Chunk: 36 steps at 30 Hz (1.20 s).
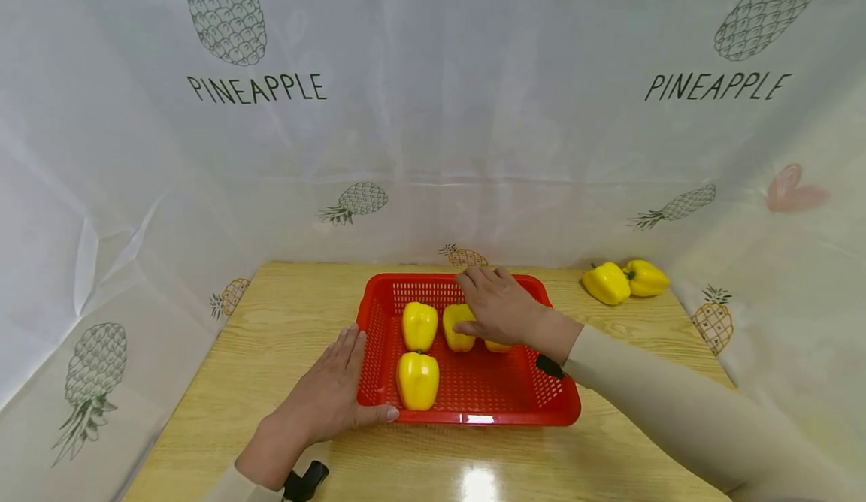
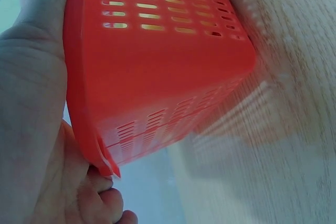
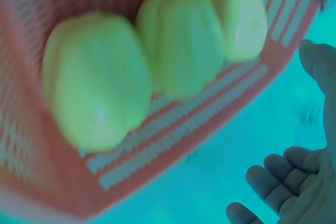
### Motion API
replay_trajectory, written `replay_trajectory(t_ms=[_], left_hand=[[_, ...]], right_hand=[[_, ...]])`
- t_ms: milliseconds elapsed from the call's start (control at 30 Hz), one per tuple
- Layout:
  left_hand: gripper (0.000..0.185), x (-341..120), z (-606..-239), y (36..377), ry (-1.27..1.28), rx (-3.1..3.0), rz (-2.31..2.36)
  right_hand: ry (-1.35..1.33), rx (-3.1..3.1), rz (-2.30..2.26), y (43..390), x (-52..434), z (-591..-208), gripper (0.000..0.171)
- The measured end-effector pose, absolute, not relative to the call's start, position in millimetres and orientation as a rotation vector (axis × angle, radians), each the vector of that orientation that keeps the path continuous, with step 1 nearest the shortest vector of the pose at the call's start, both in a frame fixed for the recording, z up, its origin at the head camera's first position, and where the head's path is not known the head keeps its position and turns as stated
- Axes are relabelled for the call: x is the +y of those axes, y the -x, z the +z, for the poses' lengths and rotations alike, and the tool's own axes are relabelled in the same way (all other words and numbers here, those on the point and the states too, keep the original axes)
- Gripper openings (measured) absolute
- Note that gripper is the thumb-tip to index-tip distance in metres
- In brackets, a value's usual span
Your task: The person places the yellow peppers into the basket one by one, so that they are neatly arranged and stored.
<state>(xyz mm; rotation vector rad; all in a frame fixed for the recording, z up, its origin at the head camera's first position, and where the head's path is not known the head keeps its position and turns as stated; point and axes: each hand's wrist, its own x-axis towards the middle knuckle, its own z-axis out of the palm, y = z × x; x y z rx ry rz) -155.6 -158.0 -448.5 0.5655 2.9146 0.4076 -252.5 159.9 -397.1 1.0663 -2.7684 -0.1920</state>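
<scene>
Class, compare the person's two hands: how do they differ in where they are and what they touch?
The left hand lies flat against the red basket at its outer left wall, thumb along the front rim; the right hand is inside the basket. The left hand touches only the basket; the right hand rests on a yellow pepper. Both have fairly straight fingers.

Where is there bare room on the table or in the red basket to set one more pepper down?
Free: the basket floor near its front right corner, and the table left of the basket beyond the left hand. Crowded: the basket's middle, where peppers sit under the right hand, and the far right corner with two peppers.
</scene>
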Motion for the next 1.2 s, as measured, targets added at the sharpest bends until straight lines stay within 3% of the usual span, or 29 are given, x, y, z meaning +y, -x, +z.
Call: replay_trajectory(t_ms=[400, 1200], left_hand=[[0.138, -157.1, -449.0, 155.1, -0.544, 2.912, 0.448], [0.141, -157.0, -449.2, 151.6, -0.512, 2.894, 0.504]], right_hand=[[-0.762, -2.654, -0.145, 271.9, 247.0, -393.5, 0.082], [-0.229, -2.819, -0.074, 298.6, 387.0, -450.1, 0.077]])
